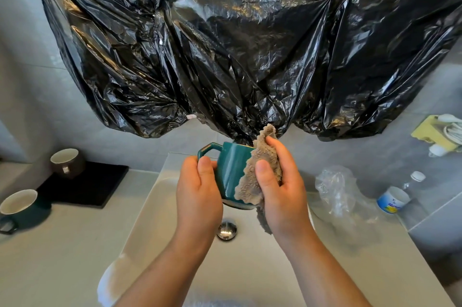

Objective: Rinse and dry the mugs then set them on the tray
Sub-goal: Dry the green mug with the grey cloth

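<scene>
Holding teal mug (231, 169) over sink (160, 196): left hand (197, 196) grip closed on mug, right hand (282, 189) grip closed on cloth (260, 174) against it. Left of grip: brown mug (67, 163) on tray (85, 188), dark mug (21, 206) on bench (62, 244); both look empty.

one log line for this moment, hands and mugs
step: drying | left hand: holds teal mug over sink | right hand: rubs grey cloth on it | tray: one brown mug

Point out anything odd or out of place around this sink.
Black plastic sheeting is taped across the wall above the sink, hiding whatever is behind it. A crumpled clear bag lies loose on the counter to the right. Nothing looks spilled or broken.
</scene>
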Demonstrator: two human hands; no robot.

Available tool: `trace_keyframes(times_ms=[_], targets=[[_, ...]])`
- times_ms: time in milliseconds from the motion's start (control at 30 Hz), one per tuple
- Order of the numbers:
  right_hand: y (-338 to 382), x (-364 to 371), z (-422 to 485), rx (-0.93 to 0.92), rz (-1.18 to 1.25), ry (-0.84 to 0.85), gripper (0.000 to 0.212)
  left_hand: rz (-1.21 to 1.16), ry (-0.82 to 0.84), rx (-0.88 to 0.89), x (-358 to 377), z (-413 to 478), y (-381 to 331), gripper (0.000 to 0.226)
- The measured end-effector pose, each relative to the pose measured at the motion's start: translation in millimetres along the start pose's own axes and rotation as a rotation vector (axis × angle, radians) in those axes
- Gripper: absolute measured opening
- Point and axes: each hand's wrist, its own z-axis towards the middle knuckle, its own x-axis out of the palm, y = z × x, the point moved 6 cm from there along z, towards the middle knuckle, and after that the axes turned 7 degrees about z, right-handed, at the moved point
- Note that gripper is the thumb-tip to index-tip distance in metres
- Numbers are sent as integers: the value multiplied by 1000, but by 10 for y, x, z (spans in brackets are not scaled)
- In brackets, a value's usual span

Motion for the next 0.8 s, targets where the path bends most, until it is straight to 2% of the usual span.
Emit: trace_keyframes(times_ms=[100,200,267,367,467,533,567,633,733,800], targets=[[90,24,-57,-128,-207,-36,59,77,-29,50,4,10,-5,31],[95,49,-98,-175,-236,33,62,-50,20,-155,35,69,103,33],[99,62,-100,-198,-236,117,63,-248,110,-317,96,94,210,28],[124,59,-96,-230,-174,177,56,-419,275,-443,195,86,277,50],[84,15,-25,-109,69,143,43,-405,352,-399,217,116,282,40],[-42,9,24,85,323,123,44,-416,410,-399,237,117,300,35],[-86,12,35,139,374,117,48,-417,446,-392,250,109,298,33],[-108,12,37,145,330,86,55,-357,475,-353,277,121,308,28],[-130,-43,38,104,279,-18,36,-243,303,-313,219,174,331,24],[-162,-36,52,115,250,-36,39,-269,283,-315,217,144,331,38]])
